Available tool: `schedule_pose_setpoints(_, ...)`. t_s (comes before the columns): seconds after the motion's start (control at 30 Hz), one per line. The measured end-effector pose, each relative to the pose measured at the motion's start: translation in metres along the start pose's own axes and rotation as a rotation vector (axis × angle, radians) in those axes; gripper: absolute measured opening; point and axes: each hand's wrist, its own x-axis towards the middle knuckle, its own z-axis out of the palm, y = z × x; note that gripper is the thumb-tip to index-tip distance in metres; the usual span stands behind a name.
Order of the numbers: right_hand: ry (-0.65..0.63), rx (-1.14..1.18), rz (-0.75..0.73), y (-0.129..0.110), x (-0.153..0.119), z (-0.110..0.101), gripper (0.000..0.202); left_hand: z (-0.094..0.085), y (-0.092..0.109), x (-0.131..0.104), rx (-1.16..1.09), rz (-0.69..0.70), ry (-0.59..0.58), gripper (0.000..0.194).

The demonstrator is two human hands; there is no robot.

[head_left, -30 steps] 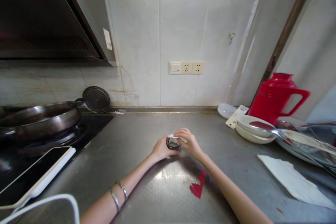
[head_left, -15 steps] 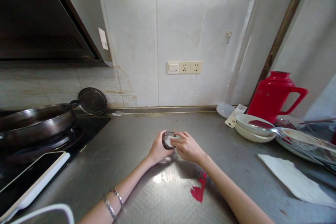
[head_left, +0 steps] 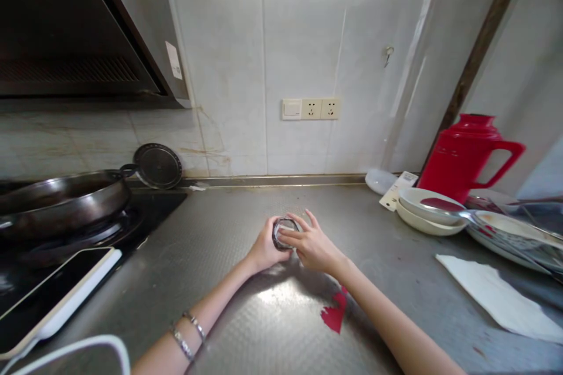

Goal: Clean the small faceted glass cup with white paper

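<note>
Over the middle of the counter, my left hand (head_left: 265,248) is closed around a small round cup (head_left: 276,235) with a dark rim, its mouth tilted towards me. Something whitish shows inside, but I cannot tell whether it is tissue or the cup's own bottom. My right hand (head_left: 313,244) lies across the mouth from the right with fingers stretched and spread. Two of its fingertips reach into the opening, while other fingers are raised above the rim. A torn red scrap (head_left: 335,312) lies on the counter below my right wrist.
On the left are a pan (head_left: 65,205) on the stove, an upright burner-like disc (head_left: 158,166) and a phone (head_left: 57,299) with a white cable. To the right stand a red thermos (head_left: 460,155), stacked bowls (head_left: 431,222), plates (head_left: 488,240) and a white paper sheet (head_left: 497,299).
My right fingers have spread and lifted more, and less white shows at the cup's mouth. The left hand still holds the cup in about the same place. The view has shifted slightly.
</note>
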Motion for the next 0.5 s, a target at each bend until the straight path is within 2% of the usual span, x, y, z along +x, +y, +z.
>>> schedule_pose_setpoints(0.27, 0.077, -0.057, 0.127, -0.014, 0.006, -0.007, 0.048, 0.002, 0.000, 0.000, -0.045, 0.035, 0.050, 0.076)
schedule_pose_setpoints(0.5, 0.035, -0.006, 0.095, -0.018, 0.006, -0.014, 0.031, 0.004, 0.002, 0.000, -0.070, 0.046, 0.116, 0.075)
